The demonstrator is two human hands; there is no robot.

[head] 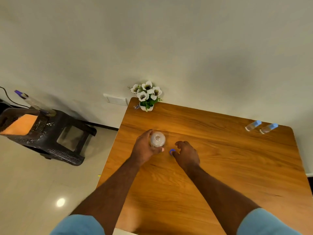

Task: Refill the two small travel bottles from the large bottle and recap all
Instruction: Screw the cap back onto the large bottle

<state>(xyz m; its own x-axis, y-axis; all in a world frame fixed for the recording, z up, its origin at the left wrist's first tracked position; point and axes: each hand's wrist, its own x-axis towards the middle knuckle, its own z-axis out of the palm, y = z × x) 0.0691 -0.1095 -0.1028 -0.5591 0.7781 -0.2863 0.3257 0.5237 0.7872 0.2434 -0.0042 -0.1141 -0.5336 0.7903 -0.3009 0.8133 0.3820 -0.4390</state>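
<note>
The large clear bottle [157,139] stands upright on the wooden table [220,167], seen from above with its mouth uncovered. My left hand [144,148] grips its side. Just right of it a blue cap [172,151] lies at the thumb of my right hand [186,154], whose fingers curl over the cap; whether they pinch it is unclear. Two small travel bottles, one [253,125] beside the other [269,128], stand at the far right corner of the table, each with a light blue cap on.
A white pot of white flowers [147,95] stands at the table's far left corner against the wall. Left of the table, on the tiled floor, is a dark plastic stool [50,133] with a spray bottle [33,102] on it.
</note>
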